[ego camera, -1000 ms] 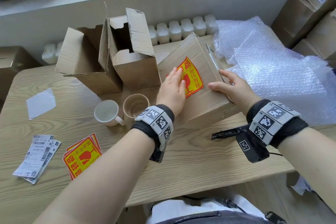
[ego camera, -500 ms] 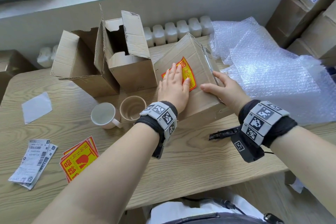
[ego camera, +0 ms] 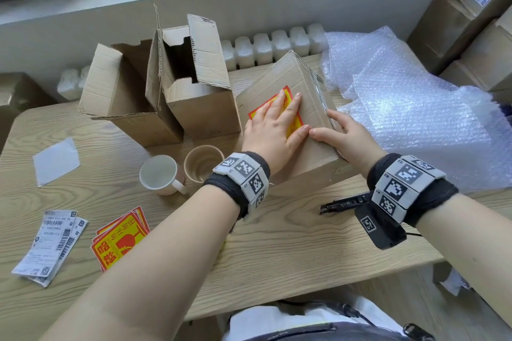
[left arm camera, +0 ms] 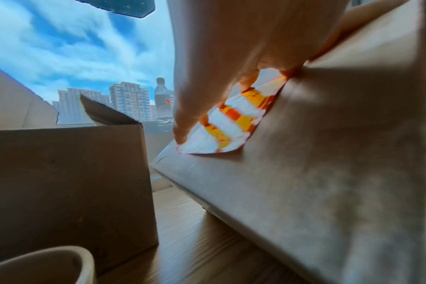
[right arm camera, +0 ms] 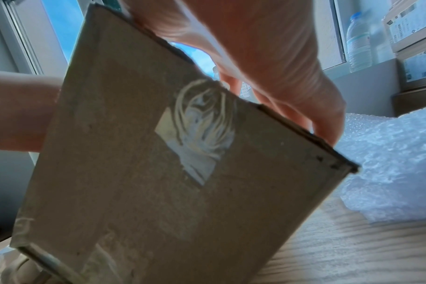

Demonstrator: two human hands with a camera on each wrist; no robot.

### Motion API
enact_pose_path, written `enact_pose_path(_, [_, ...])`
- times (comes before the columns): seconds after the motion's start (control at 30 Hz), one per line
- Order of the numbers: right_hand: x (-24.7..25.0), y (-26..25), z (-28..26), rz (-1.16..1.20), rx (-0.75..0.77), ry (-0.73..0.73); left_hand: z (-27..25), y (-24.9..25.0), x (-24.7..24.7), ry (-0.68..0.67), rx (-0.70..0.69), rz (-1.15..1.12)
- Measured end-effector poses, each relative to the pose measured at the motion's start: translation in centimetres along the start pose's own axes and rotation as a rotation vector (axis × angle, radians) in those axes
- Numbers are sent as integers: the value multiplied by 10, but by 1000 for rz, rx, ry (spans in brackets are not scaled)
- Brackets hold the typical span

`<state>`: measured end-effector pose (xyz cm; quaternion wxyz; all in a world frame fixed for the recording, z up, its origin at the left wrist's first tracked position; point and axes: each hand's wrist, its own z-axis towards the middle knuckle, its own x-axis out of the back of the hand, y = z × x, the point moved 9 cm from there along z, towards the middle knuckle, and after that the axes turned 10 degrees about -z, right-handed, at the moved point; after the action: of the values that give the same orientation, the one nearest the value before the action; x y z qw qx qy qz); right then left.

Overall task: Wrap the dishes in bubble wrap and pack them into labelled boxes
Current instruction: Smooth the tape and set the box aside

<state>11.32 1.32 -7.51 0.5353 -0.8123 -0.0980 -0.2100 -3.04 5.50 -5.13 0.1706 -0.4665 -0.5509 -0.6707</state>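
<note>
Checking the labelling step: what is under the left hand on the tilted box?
A red-and-yellow sticker lies under the left hand, pressed on the sealed cardboard box. Its middle is covered.

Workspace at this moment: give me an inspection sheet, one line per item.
Surface: wooden table.
Job's things: tilted closed box bearing a red-yellow sticker; two open boxes; white mug and tan cup, unwrapped; bubble wrap.
Clutter: spare stickers, shipping labels, white backing sheet.
Hands: left hand flat on the sticker; right hand steadying the box edge.
Cables: black strap.
Surroundings: stacked cartons, windowsill.
</note>
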Motion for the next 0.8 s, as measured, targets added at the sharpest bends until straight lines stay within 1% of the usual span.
enact_pose_path(0.1, [1, 1, 1, -14, 5, 9, -13, 7, -9, -7, -43, 6])
enact_pose_path(0.23, [1, 0, 1, -44, 11, 1, -39, 15, -23, -43, -145, -13])
enact_pose_path(0.3, [0, -3, 0, -63, 20, -8, -50, 14, -28, -62, -166, -24])
enact_pose_path(0.47, [1, -6, 0, -95, 34, 1, -67, 17, -21, -41, -266, -83])
enact_pose_path(0.53, [0, -6, 0, -108, 28, -1, -69, 16, -18, -17, -272, -151])
enact_pose_path(0.6, [-1, -6, 1, -106, 28, -3, -67, 13, -17, -1, -227, -207])
enact_pose_path(0.63, [-1, -6, 0, -100, 25, -6, -65, 9, -20, -6, -179, -212])
enact_pose_path(0.7, [-1, -5, -1, -90, 11, -14, -63, -3, -28, -43, -55, -171])
enact_pose_path(0.8, [-1, -6, -2, -90, 14, -25, -69, -19, -38, -105, 69, -67])
